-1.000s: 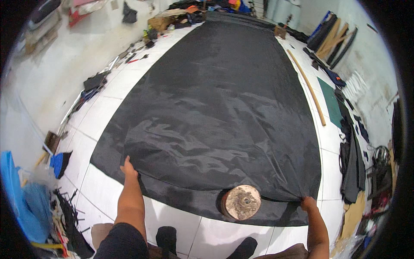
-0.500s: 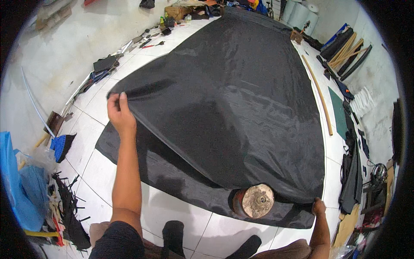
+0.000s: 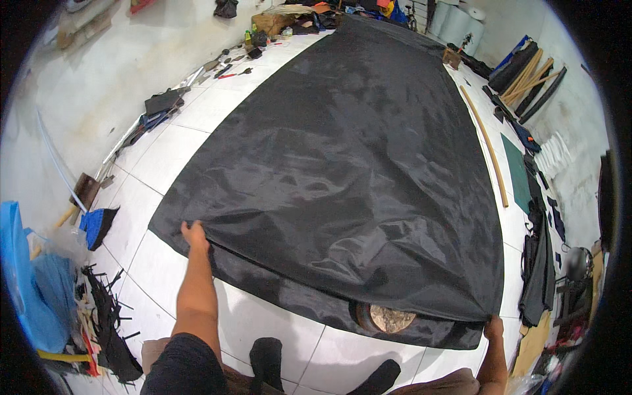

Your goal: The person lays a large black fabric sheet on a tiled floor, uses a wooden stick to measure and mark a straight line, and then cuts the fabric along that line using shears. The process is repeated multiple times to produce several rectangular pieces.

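A large sheet of black fabric [image 3: 316, 151] stretches away across the tiled floor, its upper layer wrinkled near me. My left hand [image 3: 195, 236] is closed on the near edge of that upper layer, at the left. At the right my right hand [image 3: 492, 327] grips the same edge by its corner. Beneath lies another layer of black fabric [image 3: 283, 293], showing as a strip along the front. On this strip stands a round weight with a worn, pale top [image 3: 393, 318]; the upper layer's edge covers its far part.
To the left are a blue broom [image 3: 99, 227], a blue plastic bag [image 3: 26, 283] and black scraps [image 3: 108, 316]. A long wooden stick [image 3: 486, 148] lies along the fabric's right side, beside a green mat [image 3: 517, 172]. My feet [image 3: 266, 362] are on white tiles at the front.
My left hand has come down and toward me, lowering the raised fabric edge. The upper layer now lies flatter and partly covers the round weight. My right hand has shifted slightly nearer.
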A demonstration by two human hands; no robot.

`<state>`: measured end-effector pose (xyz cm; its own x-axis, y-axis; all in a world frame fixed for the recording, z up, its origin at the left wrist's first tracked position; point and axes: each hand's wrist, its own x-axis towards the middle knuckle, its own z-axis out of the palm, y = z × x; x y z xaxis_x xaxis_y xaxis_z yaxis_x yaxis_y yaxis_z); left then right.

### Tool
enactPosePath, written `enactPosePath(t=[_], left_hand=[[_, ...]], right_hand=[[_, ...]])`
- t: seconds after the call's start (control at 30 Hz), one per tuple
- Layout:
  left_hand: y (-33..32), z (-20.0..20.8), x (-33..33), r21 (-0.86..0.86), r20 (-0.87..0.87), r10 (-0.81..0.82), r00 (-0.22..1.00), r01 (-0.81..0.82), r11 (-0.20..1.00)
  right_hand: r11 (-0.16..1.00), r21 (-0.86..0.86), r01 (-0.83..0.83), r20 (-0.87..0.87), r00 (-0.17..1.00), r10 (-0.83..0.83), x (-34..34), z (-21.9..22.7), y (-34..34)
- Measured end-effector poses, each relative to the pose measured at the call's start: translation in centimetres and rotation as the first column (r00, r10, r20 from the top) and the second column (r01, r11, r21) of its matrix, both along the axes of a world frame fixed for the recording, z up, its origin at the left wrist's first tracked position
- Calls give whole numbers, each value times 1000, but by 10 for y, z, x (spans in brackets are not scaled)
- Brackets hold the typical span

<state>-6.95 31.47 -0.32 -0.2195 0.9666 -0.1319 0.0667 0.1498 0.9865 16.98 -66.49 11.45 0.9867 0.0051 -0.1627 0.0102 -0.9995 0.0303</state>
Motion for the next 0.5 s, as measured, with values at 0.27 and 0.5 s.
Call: enactPosePath(t=[0.27, 0.5], left_hand=[[43, 50, -48, 132, -109, 115, 987, -101, 986], [-150, 45, 41, -355, 561, -203, 803, 454, 817]], right_hand=[[982, 114, -150, -127, 978, 164, 3, -29, 92], [953, -264, -150, -343, 938, 52, 35, -30, 21]])
